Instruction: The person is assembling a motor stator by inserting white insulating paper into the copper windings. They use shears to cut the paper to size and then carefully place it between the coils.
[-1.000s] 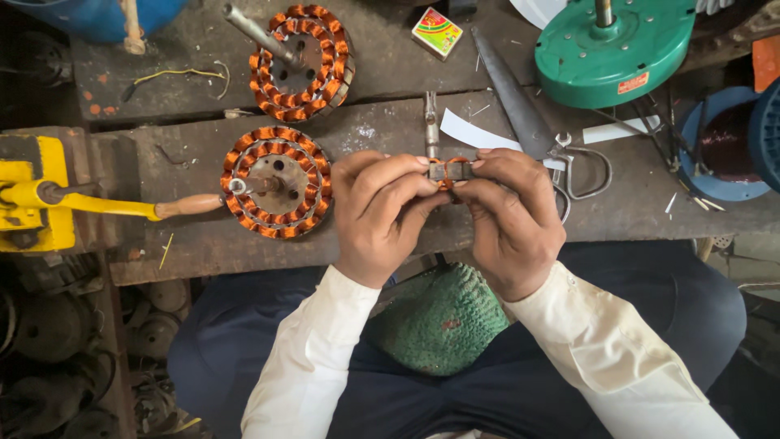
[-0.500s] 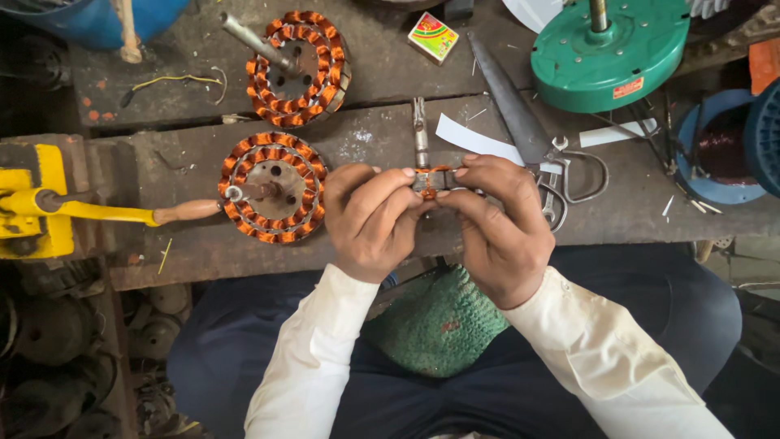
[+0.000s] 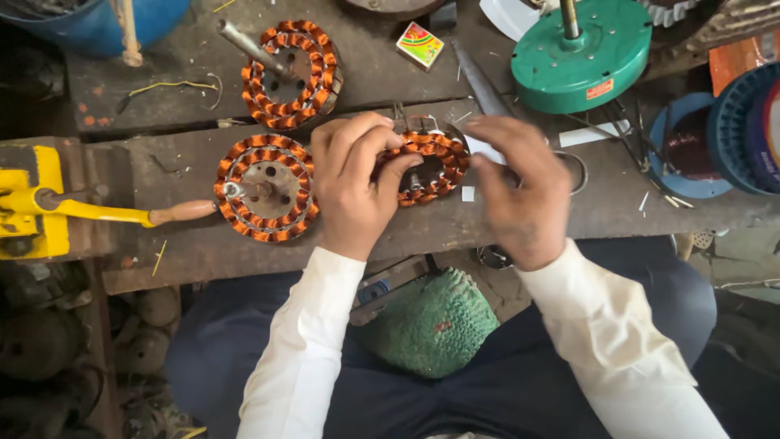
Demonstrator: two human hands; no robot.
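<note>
My left hand (image 3: 353,183) grips a small ring-shaped stator with orange copper windings (image 3: 431,167), held face up just above the worn metal bench (image 3: 569,211). Its thumb and fingers wrap the stator's left side. My right hand (image 3: 520,191) is blurred, fingers spread, with its thumb at the stator's right edge; whether it touches is unclear. A larger wound stator (image 3: 264,187) lies on the bench just left of my left hand. Another wound stator with a steel shaft (image 3: 292,73) sits behind it.
A green motor cover (image 3: 581,61) stands at the back right, with blue fan parts (image 3: 731,130) beside it. A yellow tool with a wooden handle (image 3: 183,213) reaches in from the left. A small colourful box (image 3: 420,45) and a tapered metal tool (image 3: 479,81) lie behind. A green knitted cloth (image 3: 431,321) rests on my lap.
The stator, held edge-on between both hands before, is now turned face up in my left hand. My right hand has come off it and moved right.
</note>
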